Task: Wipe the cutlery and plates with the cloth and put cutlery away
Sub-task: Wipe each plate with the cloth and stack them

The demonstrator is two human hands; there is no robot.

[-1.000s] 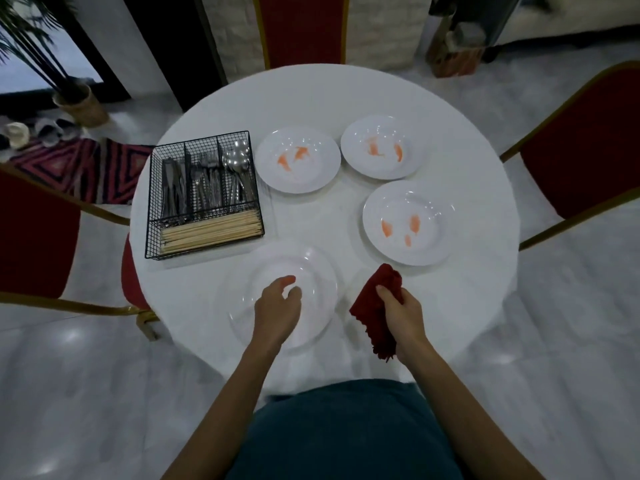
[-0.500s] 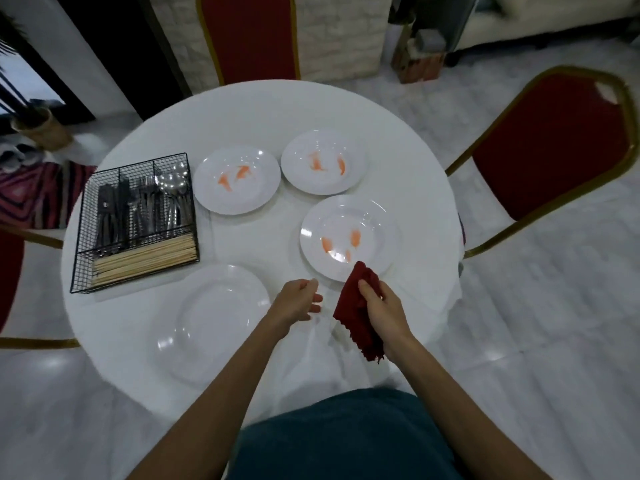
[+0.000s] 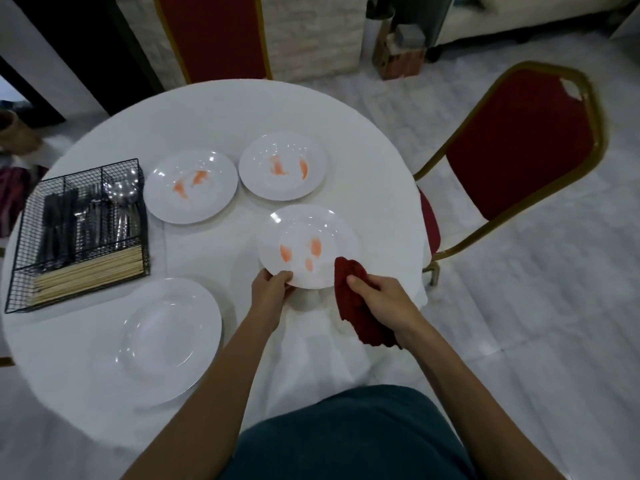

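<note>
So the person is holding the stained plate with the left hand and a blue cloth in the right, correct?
Not quite: the head view shows the cloth in the right hand is dark red, not blue. The left hand does hold the stained plate by its near rim.

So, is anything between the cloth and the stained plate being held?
Nothing visible. The right hand holds the cloth at the plate's near right rim; the left hand grips the near rim, clear of the orange smears.
</note>
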